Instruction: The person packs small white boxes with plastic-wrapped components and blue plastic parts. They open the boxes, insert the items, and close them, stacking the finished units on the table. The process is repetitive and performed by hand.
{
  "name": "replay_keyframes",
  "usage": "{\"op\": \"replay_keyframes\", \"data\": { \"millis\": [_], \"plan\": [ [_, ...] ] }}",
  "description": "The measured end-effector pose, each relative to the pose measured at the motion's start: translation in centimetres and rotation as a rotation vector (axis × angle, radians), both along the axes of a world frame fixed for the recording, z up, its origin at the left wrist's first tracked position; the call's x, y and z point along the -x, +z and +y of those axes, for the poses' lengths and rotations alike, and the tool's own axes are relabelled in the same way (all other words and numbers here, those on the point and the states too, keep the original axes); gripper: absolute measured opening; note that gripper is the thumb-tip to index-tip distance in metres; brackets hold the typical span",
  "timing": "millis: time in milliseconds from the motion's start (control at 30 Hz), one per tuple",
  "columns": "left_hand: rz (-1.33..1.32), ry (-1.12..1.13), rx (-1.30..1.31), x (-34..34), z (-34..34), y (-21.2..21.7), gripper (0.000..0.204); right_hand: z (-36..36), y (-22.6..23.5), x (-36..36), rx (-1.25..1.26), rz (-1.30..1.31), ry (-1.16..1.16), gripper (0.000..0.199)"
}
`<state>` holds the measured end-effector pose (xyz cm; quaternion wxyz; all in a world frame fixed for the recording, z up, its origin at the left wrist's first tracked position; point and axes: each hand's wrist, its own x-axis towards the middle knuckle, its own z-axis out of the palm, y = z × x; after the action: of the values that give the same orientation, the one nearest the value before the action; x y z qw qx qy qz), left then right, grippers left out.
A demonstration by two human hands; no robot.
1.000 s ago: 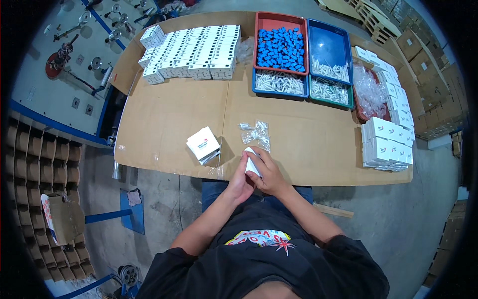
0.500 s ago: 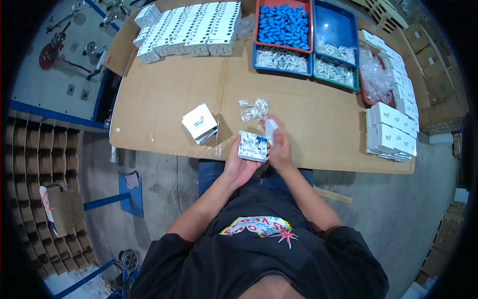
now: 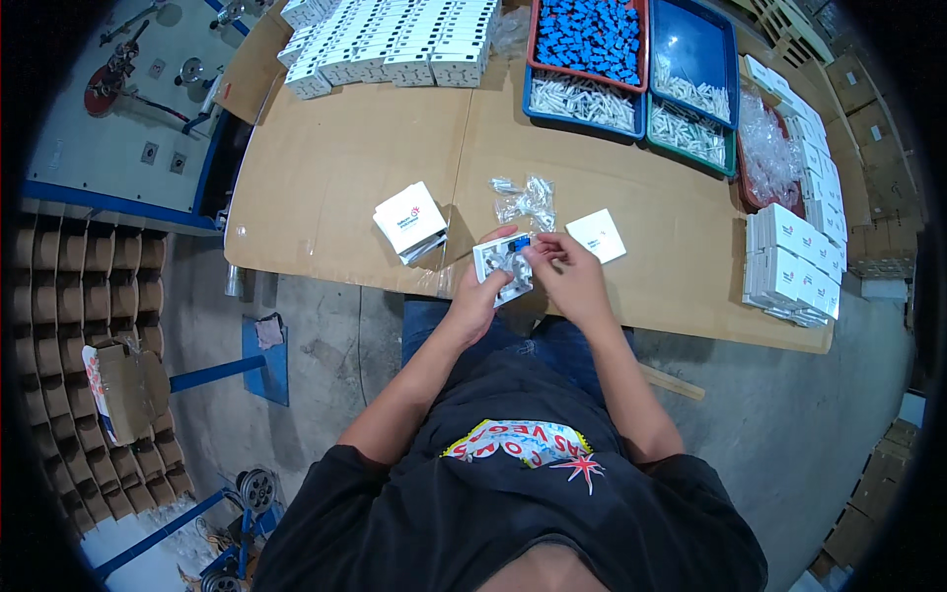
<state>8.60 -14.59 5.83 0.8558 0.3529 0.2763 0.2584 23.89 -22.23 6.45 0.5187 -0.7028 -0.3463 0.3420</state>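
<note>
Lid (image 3: 597, 236) moved onto cardboard (image 3: 335, 178), left fingers (image 3: 498, 282) clasping white box (image 3: 481, 260) (contents (image 3: 507, 260) partly hidden), right fingers (image 3: 554, 249) curled, hold unclear

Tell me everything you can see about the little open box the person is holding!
The open box is white, squarish and shallow, and looks like card. Inside are a blue piece near the top and pale contents too small to make out. The left hand's grip holds it tilted from its left side, over the near edge of the cardboard-covered table. The right hand's grip is at its right side, by the blue piece.
</note>
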Motion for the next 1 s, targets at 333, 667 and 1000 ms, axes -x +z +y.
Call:
{"op": "replay_keyframes", "data": {
  "millis": [333,667,1000],
  "plan": [
    [0.086,0.074,-0.328,-0.6,-1.5,-1.8,0.055,0.8,-1.6,2.0,-0.02,0.14,-0.03,0.031],
    [0.117,0.215,-0.46,-2.0,-3.2,1.4,0.051,0.4,0.5,3.5,-0.223,0.288,-0.139,0.025],
    [0.093,-0.109,-0.192,0.1,-1.8,0.1,0.045,-0.8,-1.1,0.6,0.043,0.196,0.088,0.023]
  ]
}}
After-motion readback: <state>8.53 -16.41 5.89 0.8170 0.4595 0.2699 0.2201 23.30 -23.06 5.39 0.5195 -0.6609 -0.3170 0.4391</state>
